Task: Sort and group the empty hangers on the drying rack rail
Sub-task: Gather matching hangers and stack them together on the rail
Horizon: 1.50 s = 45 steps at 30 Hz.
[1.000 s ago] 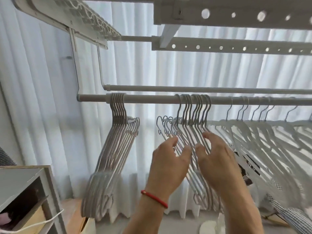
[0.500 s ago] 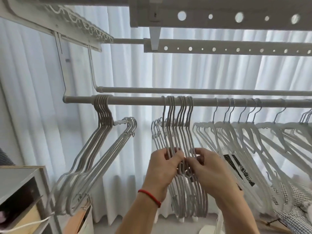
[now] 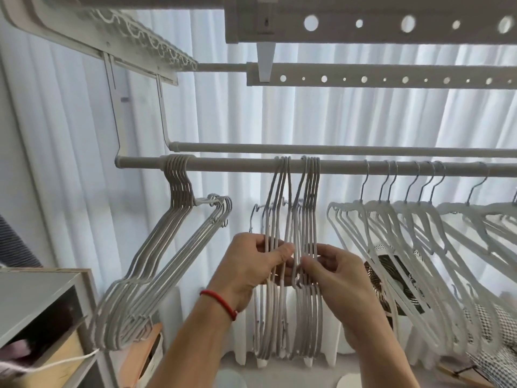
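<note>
A white drying rack rail (image 3: 237,165) runs across the view. Several grey hangers (image 3: 156,275) hang bunched at its left end, swung out to the left. In the middle hangs a second bunch of grey hangers (image 3: 303,197), split at the hooks into two small groups. My left hand (image 3: 254,268), with a red wrist band, grips the left group's wires. My right hand (image 3: 333,273) pinches the right group's wires. To the right hang several white plastic hangers (image 3: 391,236) with metal hooks, spread along the rail.
A second rail (image 3: 335,148) runs just behind the first, with perforated white bars (image 3: 377,78) overhead. White curtains (image 3: 279,113) fill the background. A shelf unit (image 3: 42,309) stands at lower left. Dark patterned and checked cloth (image 3: 486,323) lies at lower right.
The middle bunch has parted at the hooks into two groups, and my hands have drawn slightly apart while gripping them. The view has shifted right, so the left bunch sits nearer the centre.
</note>
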Motion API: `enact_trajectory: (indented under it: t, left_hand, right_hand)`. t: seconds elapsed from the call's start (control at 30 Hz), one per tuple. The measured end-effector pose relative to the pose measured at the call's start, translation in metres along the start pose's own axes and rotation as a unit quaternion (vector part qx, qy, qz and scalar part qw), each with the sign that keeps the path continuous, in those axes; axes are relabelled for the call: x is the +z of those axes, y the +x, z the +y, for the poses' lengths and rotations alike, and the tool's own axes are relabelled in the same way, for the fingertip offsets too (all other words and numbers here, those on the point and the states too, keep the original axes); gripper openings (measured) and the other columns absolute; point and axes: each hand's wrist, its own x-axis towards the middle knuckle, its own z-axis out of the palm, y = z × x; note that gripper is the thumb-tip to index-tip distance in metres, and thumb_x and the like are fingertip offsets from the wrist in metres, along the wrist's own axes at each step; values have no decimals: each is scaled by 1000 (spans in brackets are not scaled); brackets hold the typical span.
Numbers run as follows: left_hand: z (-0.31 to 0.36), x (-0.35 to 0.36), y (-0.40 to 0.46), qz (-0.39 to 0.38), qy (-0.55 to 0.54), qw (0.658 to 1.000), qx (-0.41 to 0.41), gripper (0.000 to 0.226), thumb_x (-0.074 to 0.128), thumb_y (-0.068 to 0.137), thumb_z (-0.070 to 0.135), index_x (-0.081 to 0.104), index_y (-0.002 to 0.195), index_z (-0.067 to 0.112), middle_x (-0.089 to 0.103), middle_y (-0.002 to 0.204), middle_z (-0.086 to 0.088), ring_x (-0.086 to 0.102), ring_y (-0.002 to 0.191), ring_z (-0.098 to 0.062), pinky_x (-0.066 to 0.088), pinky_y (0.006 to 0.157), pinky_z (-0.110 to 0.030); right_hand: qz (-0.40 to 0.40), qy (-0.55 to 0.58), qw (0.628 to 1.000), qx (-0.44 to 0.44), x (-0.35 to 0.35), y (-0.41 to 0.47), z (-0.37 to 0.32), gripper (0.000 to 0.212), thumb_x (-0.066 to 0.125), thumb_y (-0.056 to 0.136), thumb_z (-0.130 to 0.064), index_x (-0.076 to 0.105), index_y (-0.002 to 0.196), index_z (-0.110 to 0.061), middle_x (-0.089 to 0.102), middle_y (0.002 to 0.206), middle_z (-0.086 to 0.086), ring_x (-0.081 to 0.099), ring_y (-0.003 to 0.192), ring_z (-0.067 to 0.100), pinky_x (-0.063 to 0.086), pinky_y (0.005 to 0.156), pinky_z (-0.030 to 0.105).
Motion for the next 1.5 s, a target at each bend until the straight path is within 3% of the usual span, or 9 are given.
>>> enact_trajectory:
  t: [0.2, 0.3, 0.4, 0.57, 0.77, 0.9, 1.0, 1.1, 1.5]
  left_hand:
    - [0, -6, 2, -13, 38, 999, -5, 25, 77, 89, 21, 70, 92, -3, 75, 73, -17, 73, 61, -33, 62, 59, -39]
    - [1, -11, 3, -24, 56, 998, -4, 29, 69, 95, 23, 67, 91, -5, 74, 72, -15, 72, 56, -29, 57, 51, -30]
    - [1, -14, 3, -27, 50, 998, 5, 27, 64, 98, 16, 66, 88, -9, 72, 69, -19, 71, 55, -32, 56, 48, -31]
    - [-6, -24, 2, 9, 58, 998, 8, 25, 60, 100, 18, 62, 89, -4, 68, 58, -13, 68, 47, -35, 52, 43, -32]
    - [-1, -45, -3, -16, 56, 998, 2, 31, 60, 101, 23, 57, 105, -7, 73, 67, -14, 64, 43, -30, 48, 39, -27]
    - [0, -54, -3, -54, 58, 997, -4, 28, 62, 100, 23, 59, 101, -6, 71, 73, -21, 64, 47, -32, 51, 43, -31]
    - [-3, -56, -3, -67, 58, 996, -8, 27, 58, 102, 24, 58, 101, -3, 72, 68, -17, 63, 46, -31, 50, 42, -30]
    - [-6, -58, -2, -75, 71, 995, -6, 27, 57, 103, 27, 56, 106, 0, 75, 72, -18, 65, 46, -30, 49, 42, -28]
    - [-11, -63, -5, -46, 76, 996, 13, 24, 56, 101, 33, 57, 102, 9, 76, 72, -12, 67, 47, -34, 54, 56, -43]
  right_hand:
    - [74, -169, 981, -54, -14, -12, -6, 46, 64, 98, -33, 50, 141, -31, 68, 109, -12, 66, 94, 4, 57, 88, 36]
    - [156, -240, 936, -207, -17, -24, -23, 37, 65, 96, -26, 62, 132, -32, 65, 110, -19, 61, 94, -1, 52, 85, 17]
    - [85, -217, 942, -241, -3, -27, -36, 32, 67, 96, -25, 67, 128, -32, 69, 107, -21, 63, 94, -9, 45, 75, 0]
    - [-15, -286, 944, -165, 30, -18, -39, 48, 52, 103, -35, 41, 149, -24, 48, 145, -1, 52, 129, 18, 44, 100, 30]
    - [10, -219, 971, -96, 52, -16, -33, 49, 50, 103, -36, 36, 149, -24, 61, 99, -18, 61, 115, 17, 48, 95, 37]
    - [-5, -211, 976, -61, 66, -9, -36, 61, 55, 100, -46, 40, 146, -10, 74, 92, -3, 70, 93, 15, 55, 81, 34]
    - [23, -175, 983, -49, 67, -9, -34, 45, 60, 98, -28, 51, 138, -11, 70, 72, 2, 68, 67, 13, 56, 64, 34]
    - [58, -78, 995, -38, 63, -11, -31, 40, 54, 93, -20, 58, 133, -15, 68, 68, 7, 62, 56, 21, 58, 58, 46]
    - [2, 19, 995, -96, 62, -30, -33, 31, 46, 101, -9, 62, 118, -30, 53, 58, -2, 48, 45, 14, 41, 42, 28]
